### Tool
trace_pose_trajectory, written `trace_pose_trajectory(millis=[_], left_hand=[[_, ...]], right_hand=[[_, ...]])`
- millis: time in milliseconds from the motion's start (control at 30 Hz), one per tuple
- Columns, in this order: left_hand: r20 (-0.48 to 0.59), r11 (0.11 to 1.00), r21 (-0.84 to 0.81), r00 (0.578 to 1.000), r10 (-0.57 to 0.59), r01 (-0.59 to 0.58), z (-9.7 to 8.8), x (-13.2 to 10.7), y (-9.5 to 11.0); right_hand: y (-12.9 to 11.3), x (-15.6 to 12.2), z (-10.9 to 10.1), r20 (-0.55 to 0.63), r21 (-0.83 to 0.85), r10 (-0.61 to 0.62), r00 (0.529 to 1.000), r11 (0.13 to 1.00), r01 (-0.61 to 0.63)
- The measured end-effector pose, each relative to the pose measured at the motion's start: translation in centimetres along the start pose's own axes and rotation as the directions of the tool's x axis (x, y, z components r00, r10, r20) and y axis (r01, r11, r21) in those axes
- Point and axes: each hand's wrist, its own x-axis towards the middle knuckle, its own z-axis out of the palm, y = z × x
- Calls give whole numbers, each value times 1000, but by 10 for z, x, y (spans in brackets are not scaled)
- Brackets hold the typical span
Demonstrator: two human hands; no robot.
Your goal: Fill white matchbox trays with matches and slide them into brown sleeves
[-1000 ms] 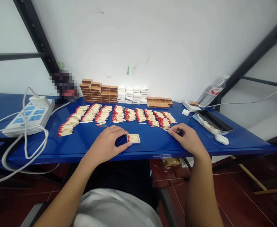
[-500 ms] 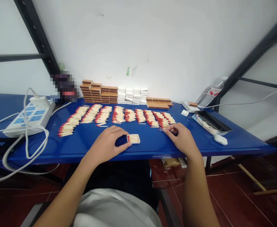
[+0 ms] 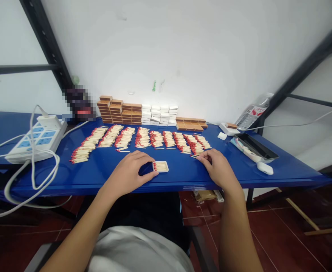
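Observation:
My left hand (image 3: pixel 134 168) grips the left end of a small white matchbox tray (image 3: pixel 167 166) between thumb and fingers. Matches (image 3: pixel 160 166) lie inside the tray, red heads to the left. Over to the right, my right hand (image 3: pixel 215 164) is closed in a pinch on a match (image 3: pixel 194 155) at the near edge of the rightmost heaps; its red head sticks out to the left of the fingertips. Slanted rows of red-headed matches (image 3: pixel 126 138) stretch across the blue table (image 3: pixel 180 172) behind both hands.
Behind the matches stand stacked brown matchboxes (image 3: pixel 120 113), white trays (image 3: pixel 159 115) and a lower brown stack (image 3: pixel 191 124). A white power strip (image 3: pixel 38 141) with cables lies left. On the right are a plastic bottle (image 3: pixel 253 113), a black tray (image 3: pixel 258 145) and a white earbud case (image 3: pixel 265 168).
My right fingertips have shifted slightly and the fingers are more extended around the match. My left hand and the matchbox tray stay in place.

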Motion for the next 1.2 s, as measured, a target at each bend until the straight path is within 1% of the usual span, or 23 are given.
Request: trace_pose_trajectory(millis=[100,267,467,700,1000,1100,1200], left_hand=[[-1,1000,-4,1000,1,-1,0,0,0],[5,1000,-6,1000,-6,6,-1,0,1],[-1,1000,-12,1000,-1,1,-1,0,1],[6,1000,-10,1000,-2,3,-1,-1,1],[-2,1000,-9,1000,2,-2,0,0,0],[6,1000,-10,1000,-2,2,-1,-1,0],[0,1000,-6,1000,-2,2,-1,-1,0]], right_hand=[[1,-1,0,-15,24,20,1000,1000,-19],[1,2,-1,71,10,-10,997,1000,10],[4,1,-2,54,11,-45,997,999,45],[9,1,-4,36,49,26,999,998,-28],[6,2,-3,44,-1,-55,998,998,55],[-6,-2,-3,34,25,-76,997,997,75],[-35,-9,-2,49,80,-127,991,989,123]])
